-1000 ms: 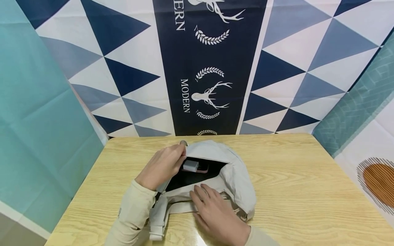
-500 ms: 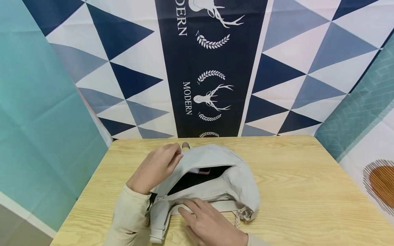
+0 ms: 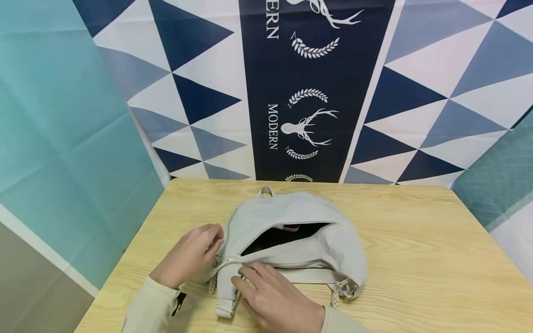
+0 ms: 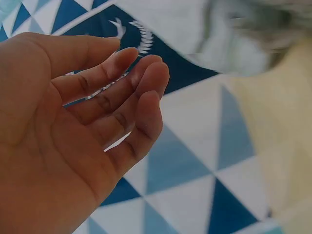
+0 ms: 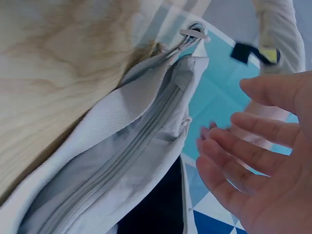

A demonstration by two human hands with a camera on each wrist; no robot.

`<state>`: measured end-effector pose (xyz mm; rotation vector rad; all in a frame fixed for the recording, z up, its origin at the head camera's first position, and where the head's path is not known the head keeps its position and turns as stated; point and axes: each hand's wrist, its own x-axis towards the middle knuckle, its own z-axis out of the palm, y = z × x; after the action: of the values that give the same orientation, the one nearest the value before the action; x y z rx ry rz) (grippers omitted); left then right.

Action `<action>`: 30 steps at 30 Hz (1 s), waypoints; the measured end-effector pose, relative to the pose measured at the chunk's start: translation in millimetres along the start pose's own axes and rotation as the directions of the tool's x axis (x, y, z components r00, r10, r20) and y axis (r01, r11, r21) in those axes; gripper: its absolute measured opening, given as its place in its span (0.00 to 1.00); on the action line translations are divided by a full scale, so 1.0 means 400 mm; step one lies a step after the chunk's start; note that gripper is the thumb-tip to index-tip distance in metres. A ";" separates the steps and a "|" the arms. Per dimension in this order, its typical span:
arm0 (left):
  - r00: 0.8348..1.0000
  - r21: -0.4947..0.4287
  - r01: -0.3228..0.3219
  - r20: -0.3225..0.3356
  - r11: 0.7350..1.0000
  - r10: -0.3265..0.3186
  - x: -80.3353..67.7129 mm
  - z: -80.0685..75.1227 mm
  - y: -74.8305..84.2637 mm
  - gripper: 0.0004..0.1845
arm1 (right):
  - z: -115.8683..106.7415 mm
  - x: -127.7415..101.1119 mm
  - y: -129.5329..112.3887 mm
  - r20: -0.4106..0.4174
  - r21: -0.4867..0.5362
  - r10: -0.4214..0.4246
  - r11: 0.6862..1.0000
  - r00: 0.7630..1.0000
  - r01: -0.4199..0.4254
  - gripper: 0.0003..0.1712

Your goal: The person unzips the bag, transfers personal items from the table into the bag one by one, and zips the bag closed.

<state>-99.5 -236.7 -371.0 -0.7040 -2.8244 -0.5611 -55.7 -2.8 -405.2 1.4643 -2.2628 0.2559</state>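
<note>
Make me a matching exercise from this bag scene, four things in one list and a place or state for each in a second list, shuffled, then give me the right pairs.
Things:
1. bag
2. left hand
3. right hand
4. pink item

Places or states:
A. just visible inside the dark opening
B. lying on the wooden table with its zipper partly open
C. at the zipper's left end, fingers loosely curled
D. resting on the near edge of the bag, fingers fairly straight

Pairs: 1-B, 2-C, 3-D, 4-A
</note>
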 end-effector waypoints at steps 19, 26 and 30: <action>0.996 -0.292 0.017 -0.077 0.956 -0.042 -0.067 0.123 -0.073 0.08 | 0.121 0.103 0.043 0.069 -0.203 0.086 0.977 0.994 -0.070 0.06; 0.996 -0.396 -0.055 -0.084 0.917 0.024 -0.064 0.143 -0.067 0.12 | 0.111 0.107 0.073 0.069 0.037 0.155 0.987 0.986 -0.157 0.07; 0.989 -0.441 -0.130 -0.120 0.888 0.085 -0.068 0.157 -0.051 0.14 | 0.108 0.104 0.072 -0.020 0.113 0.244 0.964 0.970 -0.240 0.04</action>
<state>-90.7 -239.3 -441.8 -0.8727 -2.5609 -1.2137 -107.4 -41.0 -422.8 1.2216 -2.4340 0.4825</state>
